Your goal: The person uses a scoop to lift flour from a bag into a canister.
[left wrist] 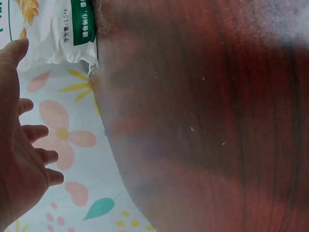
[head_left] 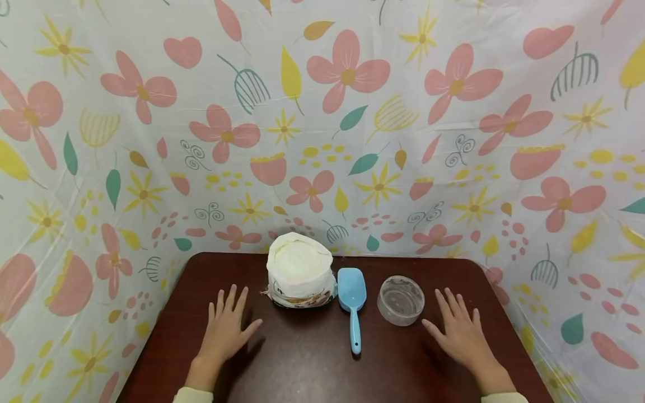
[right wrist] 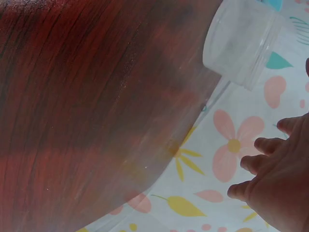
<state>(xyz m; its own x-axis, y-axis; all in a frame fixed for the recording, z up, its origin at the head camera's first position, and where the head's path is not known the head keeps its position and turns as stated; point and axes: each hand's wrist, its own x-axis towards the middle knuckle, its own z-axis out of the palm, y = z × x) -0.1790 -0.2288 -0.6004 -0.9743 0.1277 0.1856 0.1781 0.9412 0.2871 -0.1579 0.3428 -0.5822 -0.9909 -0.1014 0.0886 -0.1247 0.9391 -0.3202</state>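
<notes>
In the head view a white bag point(head_left: 299, 268) with its top open and pale contents stands at the back left. Beside it lies a light blue scoop point(head_left: 352, 291), handle toward the front, and right of that a clear round container point(head_left: 401, 300). The left hand point(head_left: 224, 330), fingers spread, is left of the bag and holds nothing. The right hand point(head_left: 463, 336), also spread and holding nothing, is just right of the container. The left wrist view shows the left hand point(left wrist: 24, 140) near the bag point(left wrist: 48, 34); the right wrist view shows the right hand point(right wrist: 280, 174) below the container point(right wrist: 241, 41).
A dark red-brown table point(head_left: 302, 369) with rounded back corners bears these objects. A white curtain point(head_left: 322, 140) with flowers and leaves hangs close behind the table and along both sides.
</notes>
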